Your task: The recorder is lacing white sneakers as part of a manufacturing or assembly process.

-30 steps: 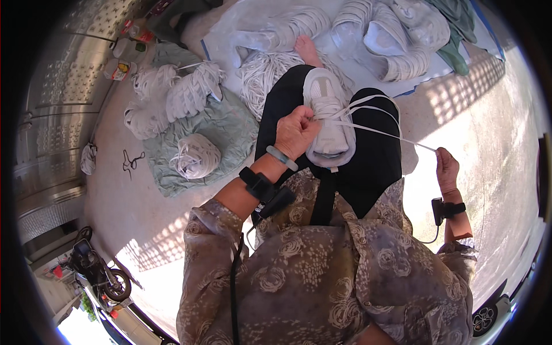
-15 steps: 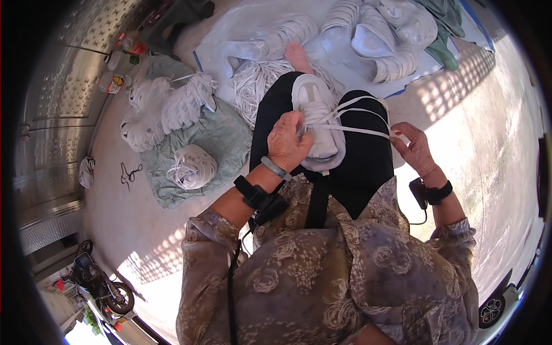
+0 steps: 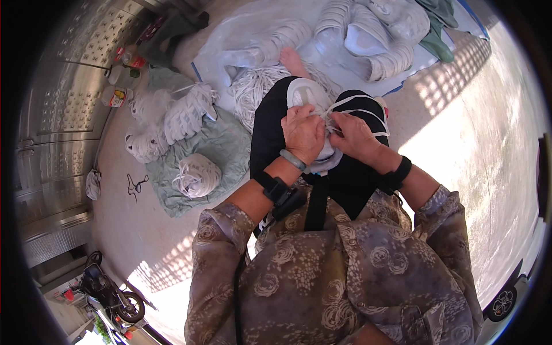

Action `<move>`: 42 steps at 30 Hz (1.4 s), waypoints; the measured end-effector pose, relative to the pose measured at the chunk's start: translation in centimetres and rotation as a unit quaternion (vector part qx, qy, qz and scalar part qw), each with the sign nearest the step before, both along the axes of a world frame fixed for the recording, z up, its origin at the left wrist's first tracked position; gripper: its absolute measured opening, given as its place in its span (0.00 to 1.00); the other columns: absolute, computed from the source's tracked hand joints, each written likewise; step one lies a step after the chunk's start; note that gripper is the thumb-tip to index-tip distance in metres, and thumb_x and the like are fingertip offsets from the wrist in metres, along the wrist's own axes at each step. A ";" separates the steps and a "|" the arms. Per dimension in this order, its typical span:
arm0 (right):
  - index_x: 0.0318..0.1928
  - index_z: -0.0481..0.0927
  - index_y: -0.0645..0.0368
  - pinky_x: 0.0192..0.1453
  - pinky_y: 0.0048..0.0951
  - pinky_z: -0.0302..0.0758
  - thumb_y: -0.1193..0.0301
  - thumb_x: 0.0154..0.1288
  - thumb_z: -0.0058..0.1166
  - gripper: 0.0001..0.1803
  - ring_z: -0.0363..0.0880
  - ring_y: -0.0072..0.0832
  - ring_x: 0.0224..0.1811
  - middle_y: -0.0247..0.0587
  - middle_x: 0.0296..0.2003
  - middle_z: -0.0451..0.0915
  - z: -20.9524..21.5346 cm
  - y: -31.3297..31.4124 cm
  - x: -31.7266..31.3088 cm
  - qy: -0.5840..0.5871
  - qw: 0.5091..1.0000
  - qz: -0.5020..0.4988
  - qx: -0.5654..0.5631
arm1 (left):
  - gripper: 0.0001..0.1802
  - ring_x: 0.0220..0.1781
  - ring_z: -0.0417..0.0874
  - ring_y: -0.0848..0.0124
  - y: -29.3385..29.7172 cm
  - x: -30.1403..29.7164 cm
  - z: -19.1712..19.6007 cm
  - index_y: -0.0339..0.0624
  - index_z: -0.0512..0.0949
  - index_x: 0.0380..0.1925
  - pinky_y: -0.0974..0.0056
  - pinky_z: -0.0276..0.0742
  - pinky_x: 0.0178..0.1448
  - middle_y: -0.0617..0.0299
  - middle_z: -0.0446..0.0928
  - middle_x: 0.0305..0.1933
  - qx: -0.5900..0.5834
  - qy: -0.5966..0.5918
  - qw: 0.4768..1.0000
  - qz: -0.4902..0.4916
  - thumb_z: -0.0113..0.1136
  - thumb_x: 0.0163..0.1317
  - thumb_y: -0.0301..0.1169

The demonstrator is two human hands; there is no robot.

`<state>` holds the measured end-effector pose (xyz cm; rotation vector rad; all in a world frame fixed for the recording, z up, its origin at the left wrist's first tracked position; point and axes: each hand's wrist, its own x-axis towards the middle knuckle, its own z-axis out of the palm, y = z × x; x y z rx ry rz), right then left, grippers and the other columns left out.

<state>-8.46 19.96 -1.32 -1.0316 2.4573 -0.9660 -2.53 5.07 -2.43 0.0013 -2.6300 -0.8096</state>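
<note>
A white sneaker [image 3: 306,91] rests on my lap, its toe pointing away from me. Across its upper lies my left hand [image 3: 303,132], fingers curled over the lacing. My right hand [image 3: 355,135] is beside it on the shoe's right side, thumb and fingers pinched on a white shoelace [image 3: 329,115]. Loose loops of the lace spread over my right knee. What my left fingers grip is hidden beneath the hand, and the middle of the shoe is covered by both hands.
Left of me, a green cloth [image 3: 221,167] bears a single white shoe [image 3: 197,175] and rows of laced shoes [image 3: 190,112]. Ahead are a heap of white laces [image 3: 253,92] and stacked shoe uppers [image 3: 368,37] on a sheet. A motorcycle [image 3: 112,293] stands at lower left.
My right hand has come in from the right, where it held the lace stretched out, to the shoe beside my left hand. The lace has gone slack into loops.
</note>
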 end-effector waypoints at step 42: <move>0.58 0.60 0.58 0.27 0.20 0.74 0.78 0.54 0.55 0.31 0.73 0.19 0.28 0.38 0.34 0.71 -0.7 2.5 -1.7 -0.347 0.926 -0.030 -0.148 | 0.07 0.54 0.67 0.58 -16.8 12.2 2.0 0.41 0.76 0.25 0.47 0.58 0.55 0.59 0.68 0.51 -0.258 -0.255 0.911 0.195 0.53 0.42 0.26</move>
